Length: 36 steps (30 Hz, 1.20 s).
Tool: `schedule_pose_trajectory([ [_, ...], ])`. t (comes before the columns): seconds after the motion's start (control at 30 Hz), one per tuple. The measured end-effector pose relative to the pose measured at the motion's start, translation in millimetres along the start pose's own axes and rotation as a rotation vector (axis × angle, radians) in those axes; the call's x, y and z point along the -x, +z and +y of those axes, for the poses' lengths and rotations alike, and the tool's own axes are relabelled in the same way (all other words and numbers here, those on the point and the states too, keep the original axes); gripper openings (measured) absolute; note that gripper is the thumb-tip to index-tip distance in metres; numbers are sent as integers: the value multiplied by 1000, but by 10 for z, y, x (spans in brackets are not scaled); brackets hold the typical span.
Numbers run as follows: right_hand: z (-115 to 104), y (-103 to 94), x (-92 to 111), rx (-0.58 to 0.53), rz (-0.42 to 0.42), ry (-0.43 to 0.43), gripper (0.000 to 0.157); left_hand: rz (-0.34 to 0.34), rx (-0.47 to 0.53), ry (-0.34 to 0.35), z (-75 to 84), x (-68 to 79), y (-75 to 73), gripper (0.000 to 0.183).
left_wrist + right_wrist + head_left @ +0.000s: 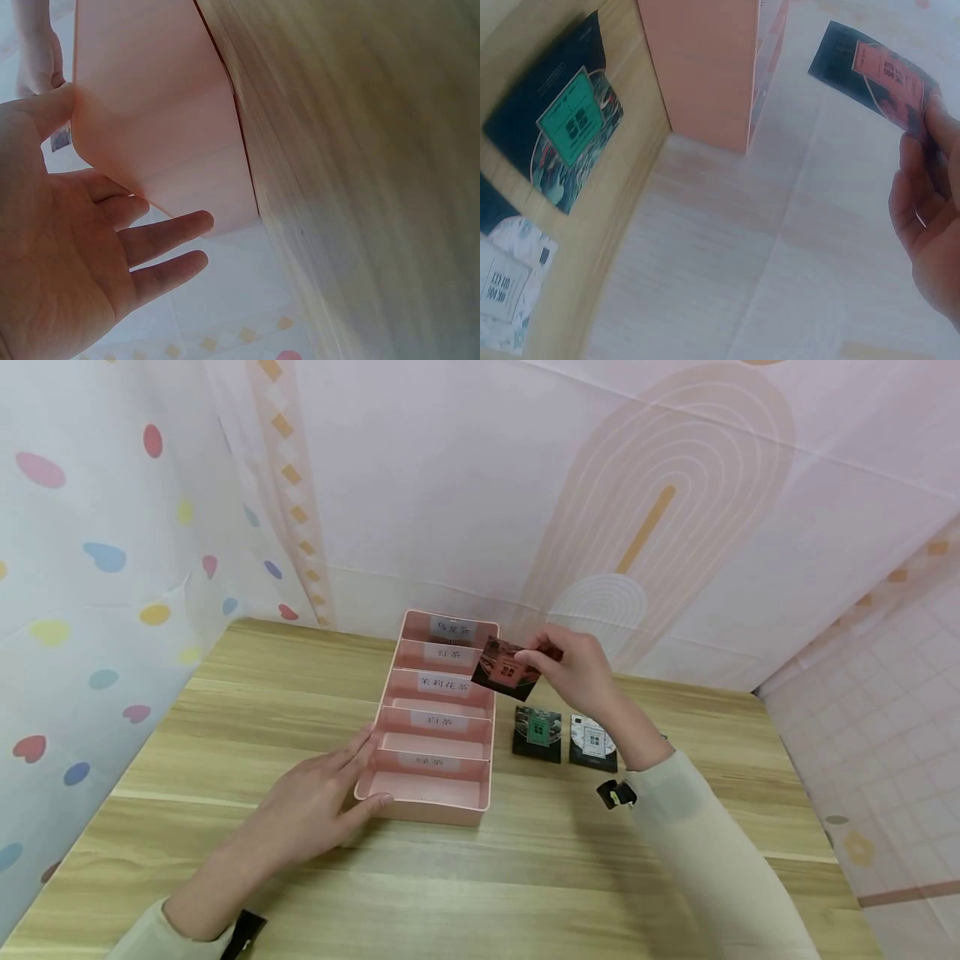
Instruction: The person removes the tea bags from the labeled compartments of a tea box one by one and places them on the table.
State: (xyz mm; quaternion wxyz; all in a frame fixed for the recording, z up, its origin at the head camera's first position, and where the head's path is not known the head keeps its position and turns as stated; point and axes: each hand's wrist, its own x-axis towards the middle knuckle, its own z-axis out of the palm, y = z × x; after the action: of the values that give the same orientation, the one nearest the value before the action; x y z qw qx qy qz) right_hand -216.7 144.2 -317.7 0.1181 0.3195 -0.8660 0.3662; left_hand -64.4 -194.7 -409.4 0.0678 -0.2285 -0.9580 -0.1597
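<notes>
My right hand (573,668) pinches a red-labelled tea sachet (506,670) by its edge, raised beside the right rim of a pink compartment box (435,814). In the right wrist view the thumb and fingers hold one end of this sachet (881,71). My left hand (311,797) rests at the box's near left corner, thumb on the front rim, other fingers along the left side. The left wrist view shows several of those fingers (169,236) stretched out beside the box wall. Paper labels with handwritten characters mark the box's compartments.
Right of the box, a green-labelled sachet (537,735) and a white-labelled sachet (594,743) lie side by side on the wooden table (465,893). Patterned cloth (450,485) hangs behind the table and at both sides.
</notes>
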Motion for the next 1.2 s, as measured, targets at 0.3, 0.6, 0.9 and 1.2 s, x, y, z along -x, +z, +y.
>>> schedule_pose_trajectory([
  [0.3,-14,-98,172,26,-4,-25,9,-5,5,-1,-1,5,-3,81],
  [0.6,-35,-173,353,40,-42,-29,6,-4,3,3,-4,9,-4,80],
  [0.9,-45,-201,524,50,-45,-23,7,-12,14,-9,-8,8,-12,80],
  [1.2,5,-179,701,82,-52,-24,12,-16,19,-13,-7,14,-27,80],
])
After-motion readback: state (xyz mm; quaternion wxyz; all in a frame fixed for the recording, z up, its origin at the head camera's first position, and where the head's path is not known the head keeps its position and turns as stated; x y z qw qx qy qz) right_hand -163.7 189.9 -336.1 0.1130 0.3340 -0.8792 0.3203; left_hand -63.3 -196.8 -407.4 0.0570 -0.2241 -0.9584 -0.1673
